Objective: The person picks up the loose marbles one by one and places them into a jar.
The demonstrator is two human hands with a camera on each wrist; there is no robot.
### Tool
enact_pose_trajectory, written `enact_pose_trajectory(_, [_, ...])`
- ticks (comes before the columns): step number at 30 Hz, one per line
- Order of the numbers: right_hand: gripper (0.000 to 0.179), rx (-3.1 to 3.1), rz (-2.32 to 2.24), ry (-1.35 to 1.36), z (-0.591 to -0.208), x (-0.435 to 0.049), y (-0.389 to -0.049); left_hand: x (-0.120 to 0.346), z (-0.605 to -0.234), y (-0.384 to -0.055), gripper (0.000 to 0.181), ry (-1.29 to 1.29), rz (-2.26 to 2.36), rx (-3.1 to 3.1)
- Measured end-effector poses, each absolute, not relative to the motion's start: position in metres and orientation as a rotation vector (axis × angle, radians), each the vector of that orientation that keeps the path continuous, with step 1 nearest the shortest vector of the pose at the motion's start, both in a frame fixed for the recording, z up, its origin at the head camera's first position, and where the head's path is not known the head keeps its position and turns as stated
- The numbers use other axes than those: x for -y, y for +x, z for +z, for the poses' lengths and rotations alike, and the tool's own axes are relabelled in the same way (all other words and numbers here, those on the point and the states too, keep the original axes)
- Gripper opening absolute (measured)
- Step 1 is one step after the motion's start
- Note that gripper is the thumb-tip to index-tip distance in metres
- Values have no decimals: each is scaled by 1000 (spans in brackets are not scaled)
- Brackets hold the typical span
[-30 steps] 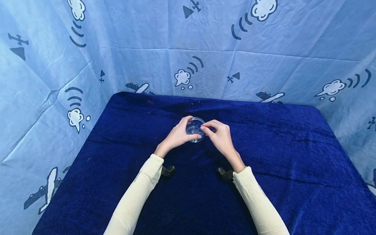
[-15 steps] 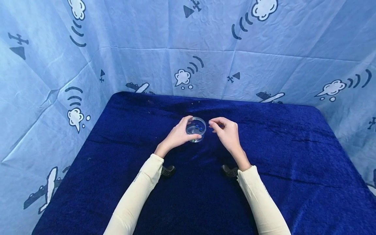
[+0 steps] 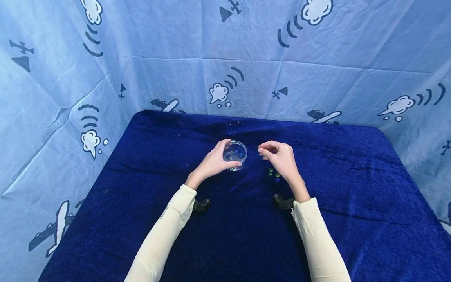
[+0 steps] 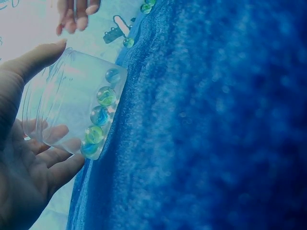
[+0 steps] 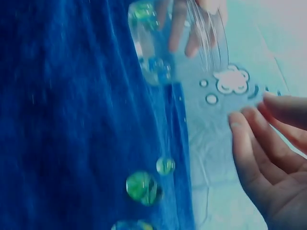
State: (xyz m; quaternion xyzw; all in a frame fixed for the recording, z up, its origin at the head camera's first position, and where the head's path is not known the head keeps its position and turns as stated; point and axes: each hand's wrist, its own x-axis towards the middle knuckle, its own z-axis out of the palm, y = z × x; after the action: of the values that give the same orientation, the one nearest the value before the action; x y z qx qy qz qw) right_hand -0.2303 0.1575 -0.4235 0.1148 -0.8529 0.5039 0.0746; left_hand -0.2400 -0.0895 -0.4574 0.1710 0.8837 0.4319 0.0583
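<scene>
A clear jar (image 3: 235,156) stands on the blue cloth, with blue and green glass marbles (image 4: 100,116) along its bottom. My left hand (image 3: 213,160) grips the jar from the left, thumb on the near side and fingers around the far side. To the right of the jar, my right hand (image 3: 280,156) hovers in the air. Its fingers are loosely bent, and nothing shows between thumb and fingertips in the right wrist view. Several loose marbles (image 3: 277,180) lie on the cloth below that hand; a green marble (image 5: 144,188) looks large in the right wrist view.
A dark blue plush cloth (image 3: 225,235) covers the table. Light blue curtains (image 3: 197,78) with clouds and planes rise behind and at the sides. Black perforated pieces (image 3: 202,205) jut out at both cuffs.
My right hand has moved from the jar's rim to the right, leaving a blue marble in the jar. Loose marbles on the cloth have come into sight. My left hand has stayed put.
</scene>
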Motion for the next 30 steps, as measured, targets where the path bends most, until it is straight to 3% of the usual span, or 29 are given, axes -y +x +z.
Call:
enact_pose_trajectory(19, [17, 2892, 1535, 310, -438, -213, -239, 90, -459, -239, 93, 516, 1311, -2674])
enact_pose_trajectory(30, [15, 2957, 1724, 478, -449, -220, -241, 90, -459, -239, 92, 517, 1312, -2672])
